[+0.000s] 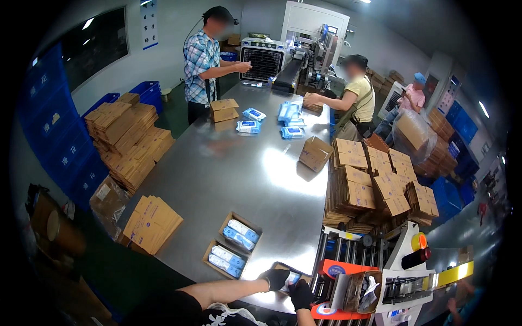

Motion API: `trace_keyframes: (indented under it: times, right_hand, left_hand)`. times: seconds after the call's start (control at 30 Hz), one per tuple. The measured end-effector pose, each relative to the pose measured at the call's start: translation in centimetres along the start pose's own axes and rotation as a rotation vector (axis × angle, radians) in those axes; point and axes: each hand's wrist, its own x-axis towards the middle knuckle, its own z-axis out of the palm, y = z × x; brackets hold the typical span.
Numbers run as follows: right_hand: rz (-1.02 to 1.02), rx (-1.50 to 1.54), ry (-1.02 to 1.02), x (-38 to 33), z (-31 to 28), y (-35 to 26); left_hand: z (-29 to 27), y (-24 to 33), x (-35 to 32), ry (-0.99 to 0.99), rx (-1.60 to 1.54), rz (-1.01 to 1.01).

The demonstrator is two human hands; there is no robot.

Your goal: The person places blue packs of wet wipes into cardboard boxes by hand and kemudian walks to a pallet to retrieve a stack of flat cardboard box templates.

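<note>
A small open brown cardboard box (pixel 290 278) holding a blue-and-white soft pack is seen at the near edge of the long stainless-steel table (pixel 217 168), close to the roller conveyor (pixel 348 255). The box is gripped by the black-gloved left hand (pixel 275 278) on its left side, fingers curled over the rim, and by the black-gloved right hand (pixel 300 294) from below, fingers closed against its near edge.

Just to the left, 2 more open brown cardboard boxes (pixel 232 245) filled with blue-and-white packs are laid side by side on the steel. Further left, a stack of flattened brown cartons (pixel 154 223) is placed at the table's corner. To the right, an orange-and-white tape machine (pixel 359 290) is mounted beside the conveyor, and tall piles of folded cartons (pixel 375 185) are stacked behind it.

At the far end, loose blue packs (pixel 270 120) are scattered on the table, where a person in a checked shirt (pixel 202 65) and a person in a yellow shirt (pixel 359 98) are positioned.
</note>
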Motion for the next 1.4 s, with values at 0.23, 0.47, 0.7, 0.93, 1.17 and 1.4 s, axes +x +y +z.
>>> trace_keyframes:
  times: [0.23,0.47,0.7,0.93,1.17,1.4]
  right_hand:
    - [0.118,0.083,0.426,4.6,4.1,3.1]
    - [0.172,0.293,0.616,4.4,3.8,1.1]
    - [-0.528,0.774,0.103,14.9,-16.0,-14.3]
    - [-0.81,0.885,-0.079,22.8,-27.2,-31.0]
    - [-0.343,0.042,-0.039,20.7,-8.9,-13.4]
    - [-0.189,-0.213,0.077,7.0,3.7,-5.4]
  left_hand:
    - [-4.4,-1.6,1.6,-0.137,-0.215,0.09]
    - [-0.4,-2.3,0.5,0.152,-0.432,-0.517]
    - [2.0,-2.8,1.2,0.12,-0.512,-0.351]
    - [2.6,-4.5,1.5,0.096,-0.568,-0.408]
    - [3.5,-4.4,3.0,0.113,-0.516,-0.356]
    - [5.3,-5.3,3.2,0.179,-0.903,-0.005]
